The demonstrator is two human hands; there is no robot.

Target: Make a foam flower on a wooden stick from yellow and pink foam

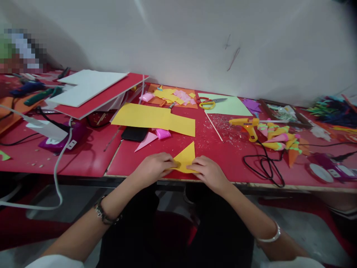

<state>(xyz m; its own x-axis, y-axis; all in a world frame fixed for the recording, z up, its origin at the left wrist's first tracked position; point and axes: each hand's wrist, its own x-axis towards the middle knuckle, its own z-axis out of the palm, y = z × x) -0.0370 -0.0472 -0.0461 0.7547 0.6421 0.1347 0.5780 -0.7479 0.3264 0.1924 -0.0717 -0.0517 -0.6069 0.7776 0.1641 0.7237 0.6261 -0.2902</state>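
Observation:
A yellow triangular piece (186, 158) is held at the table's front edge, its tip pointing away from me. My left hand (156, 167) pinches its lower left corner, and my right hand (208, 171) grips the lower right corner. Beyond it lie a pink triangle (147, 141), a bright pink packet (162, 133) and a black flat object (134, 133). A long yellow sheet (153, 117) rests across the middle, partly over the black object.
Yellow-handled scissors (208, 105) lie on a pale green sheet (232, 106). To the right are a yellow glue gun (248, 126) with a black cord and several colourful cones (279, 137). White boards (89, 87) and a purple power block (67, 139) with a white cable are at left.

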